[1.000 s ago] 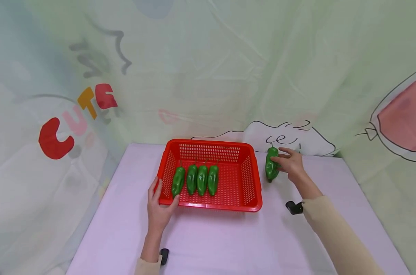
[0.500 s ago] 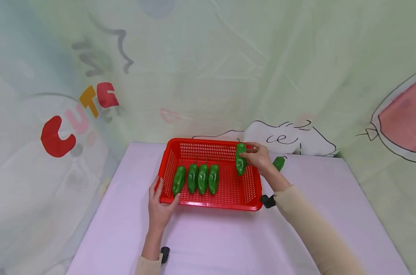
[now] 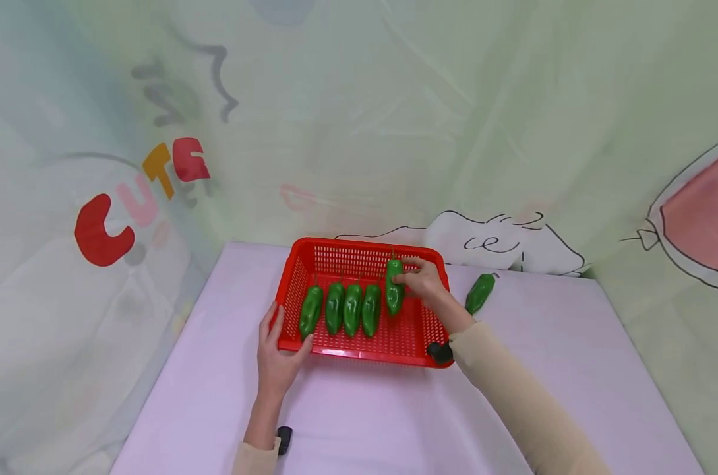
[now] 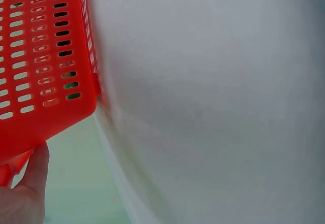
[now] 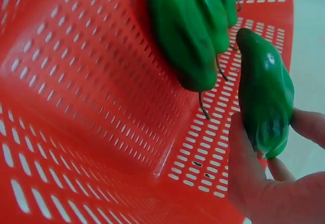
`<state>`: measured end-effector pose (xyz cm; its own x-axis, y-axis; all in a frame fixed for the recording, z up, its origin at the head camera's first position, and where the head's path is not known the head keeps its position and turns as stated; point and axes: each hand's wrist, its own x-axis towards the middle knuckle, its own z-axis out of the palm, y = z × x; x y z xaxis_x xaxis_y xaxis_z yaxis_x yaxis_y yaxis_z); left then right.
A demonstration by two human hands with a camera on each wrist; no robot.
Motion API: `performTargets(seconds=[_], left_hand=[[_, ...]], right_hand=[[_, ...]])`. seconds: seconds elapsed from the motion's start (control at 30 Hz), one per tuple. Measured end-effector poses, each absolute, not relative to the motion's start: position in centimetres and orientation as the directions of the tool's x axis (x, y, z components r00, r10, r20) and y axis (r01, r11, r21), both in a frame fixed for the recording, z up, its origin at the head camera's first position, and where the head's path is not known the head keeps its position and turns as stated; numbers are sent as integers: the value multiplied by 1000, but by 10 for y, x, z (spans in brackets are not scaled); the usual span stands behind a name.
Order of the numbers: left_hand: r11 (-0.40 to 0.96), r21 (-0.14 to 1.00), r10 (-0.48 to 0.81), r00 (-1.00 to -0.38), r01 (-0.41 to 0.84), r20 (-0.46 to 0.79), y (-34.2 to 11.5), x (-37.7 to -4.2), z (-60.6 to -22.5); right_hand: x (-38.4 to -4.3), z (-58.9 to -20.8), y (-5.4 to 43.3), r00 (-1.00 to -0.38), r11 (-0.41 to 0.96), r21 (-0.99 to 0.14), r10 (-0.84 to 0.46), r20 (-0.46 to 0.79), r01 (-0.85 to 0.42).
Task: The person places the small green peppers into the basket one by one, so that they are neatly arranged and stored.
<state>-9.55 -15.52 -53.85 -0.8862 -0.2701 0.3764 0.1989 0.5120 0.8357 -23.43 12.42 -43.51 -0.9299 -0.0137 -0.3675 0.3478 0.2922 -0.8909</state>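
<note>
A red plastic basket [image 3: 359, 355] with slotted walls sits on the table. Inside its left half, several green peppers [image 3: 352, 310] lie side by side, stems toward the back. My right hand [image 3: 425, 284] pinches another green pepper [image 3: 394, 293] between thumb and fingers, just right of that row. In the right wrist view this held pepper [image 5: 266, 92] hangs over the slotted floor, near the row's last pepper [image 5: 180, 36]. At the basket's front left corner, my left hand [image 3: 277, 361] grips the rim. The left wrist view shows a digit [image 4: 36, 170] against the rim.
One more green pepper [image 3: 480, 293] lies on the table to the right of the basket, close to my right forearm. The table has a pale lilac cover [image 3: 359, 422]. A printed cloth [image 3: 359, 132] hangs behind and at both sides.
My right hand has picked up a pepper from the table right of the basket and carried it left, over the basket, beside the row. My left hand stays on the corner.
</note>
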Motion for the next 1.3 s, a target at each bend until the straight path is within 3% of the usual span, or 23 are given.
performTargets(seconds=[0.2,0.7,1.3], left_hand=[[515,831,-266,-883,209,387,-155,-95,-537],[523,828,-259,-889,200,379,-159,-96,-534],[511,835,-266,-886,205,380,-156,-95,-540]], right_hand=[[-230,-437,123,-934,323,-889,-36,-356,326],[-240,-455,123,-853,349,-811,-59,-519,470],[-242,-476,108,-856,442,-773,-24,-517,455]])
